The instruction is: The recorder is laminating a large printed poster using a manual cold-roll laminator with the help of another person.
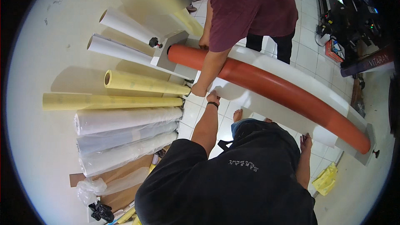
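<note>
A long orange-red roller (pixel 271 85) runs from the upper left to the lower right in a grey-white machine frame (pixel 167 56). On the near side, a white sheet (pixel 246 99) comes out below the roller. My left hand (pixel 213 97), with a black band at its wrist, is closed on the sheet's left end. My right hand (pixel 306 141) is closed at the sheet's edge farther right. Across the machine stands a person in a maroon shirt (pixel 254 4). That person's one hand (pixel 199 89) reaches over the roller beside my left hand; the other (pixel 204 42) is behind the roller.
Rolls lean along the left wall: white rolls (pixel 125 23), yellow rolls (pixel 112 101) and plastic-wrapped rolls (pixel 129 121). A black knob (pixel 155 42) sits on the frame's left end. A yellow bag (pixel 325 179) lies on the tiles at right. Dark equipment (pixel 354 21) stands at upper right.
</note>
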The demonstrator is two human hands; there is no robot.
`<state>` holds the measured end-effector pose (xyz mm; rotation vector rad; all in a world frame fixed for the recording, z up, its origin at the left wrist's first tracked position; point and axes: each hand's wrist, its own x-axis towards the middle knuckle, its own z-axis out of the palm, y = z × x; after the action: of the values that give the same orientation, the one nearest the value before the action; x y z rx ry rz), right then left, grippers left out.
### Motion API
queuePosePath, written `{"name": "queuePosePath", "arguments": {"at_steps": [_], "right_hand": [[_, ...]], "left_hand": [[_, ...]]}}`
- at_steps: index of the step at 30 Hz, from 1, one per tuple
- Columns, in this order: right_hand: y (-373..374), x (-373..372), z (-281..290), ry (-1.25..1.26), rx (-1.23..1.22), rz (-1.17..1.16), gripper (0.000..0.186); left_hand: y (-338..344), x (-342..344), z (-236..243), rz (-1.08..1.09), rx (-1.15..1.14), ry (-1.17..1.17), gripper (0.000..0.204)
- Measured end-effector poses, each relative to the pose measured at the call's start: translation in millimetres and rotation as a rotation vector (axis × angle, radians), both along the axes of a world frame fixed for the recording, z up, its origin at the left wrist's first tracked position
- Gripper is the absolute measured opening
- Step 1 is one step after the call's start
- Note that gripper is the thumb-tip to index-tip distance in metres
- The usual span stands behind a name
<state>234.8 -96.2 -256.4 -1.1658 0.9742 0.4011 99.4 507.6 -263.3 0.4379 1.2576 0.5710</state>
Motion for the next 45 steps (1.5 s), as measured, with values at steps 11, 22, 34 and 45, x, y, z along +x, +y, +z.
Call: {"name": "queuePosePath", "arguments": {"at_steps": [11,22,34,45], "right_hand": [[6.0,2.1,-2.5,0.011,0.028,-0.016,0.031],[7.4,1.0,5.3,0.014,0.003,-0.007,0.030],[11.5,3.6,8.4,0.020,-0.006,0.014,0.031],[19.8,-0.3,12.5,0.012,-0.014,-0.015,0.029]], "left_hand": [[11.3,-7.4,-6.7,0.004,-0.020,-0.001,0.029],[7.0,-5.2,-2.3,0.014,-0.011,0.010,0.030],[13.9,-9.7,-8.7,0.042,-0.025,-0.018,0.029],[15.3,-12.5,-14.7,0.019,0.005,-0.042,0.027]]}}
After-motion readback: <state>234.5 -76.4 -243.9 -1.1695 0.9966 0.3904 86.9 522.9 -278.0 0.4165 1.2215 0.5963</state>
